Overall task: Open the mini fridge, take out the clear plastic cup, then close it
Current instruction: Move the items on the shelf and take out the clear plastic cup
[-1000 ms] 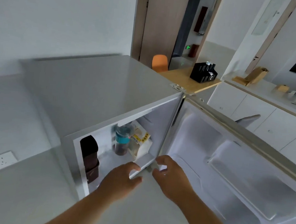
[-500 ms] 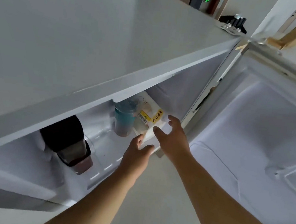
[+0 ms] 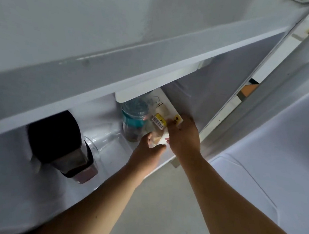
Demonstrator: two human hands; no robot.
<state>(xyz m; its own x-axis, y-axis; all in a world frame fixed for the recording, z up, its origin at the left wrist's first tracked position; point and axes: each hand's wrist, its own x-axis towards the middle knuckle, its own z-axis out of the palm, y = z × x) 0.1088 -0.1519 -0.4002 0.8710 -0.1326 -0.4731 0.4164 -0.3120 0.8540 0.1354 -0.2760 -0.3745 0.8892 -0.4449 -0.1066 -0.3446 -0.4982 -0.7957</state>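
The mini fridge (image 3: 116, 69) stands open, its door (image 3: 292, 121) swung out to the right. Inside at the back is a clear plastic cup (image 3: 133, 121) with a lid, a teal band and dark contents. A white package (image 3: 161, 117) with a yellow label leans right beside it. My left hand (image 3: 149, 150) reaches in low, fingers apart, with fingertips near the cup's base and the thumb at the package's lower edge. My right hand (image 3: 184, 137) lies on the package, its fingers over the label; its back hides any grip.
A dark container (image 3: 61, 145) with a reddish bottom stands at the left of the fridge floor. The fridge's top edge hangs low over the opening. The pale floor (image 3: 169, 204) shows under my arms, and the door's inner liner fills the right side.
My head has dropped lower and closer to the opening. Both hands have moved from the fridge's front edge deeper inside, reaching the package and the cup.
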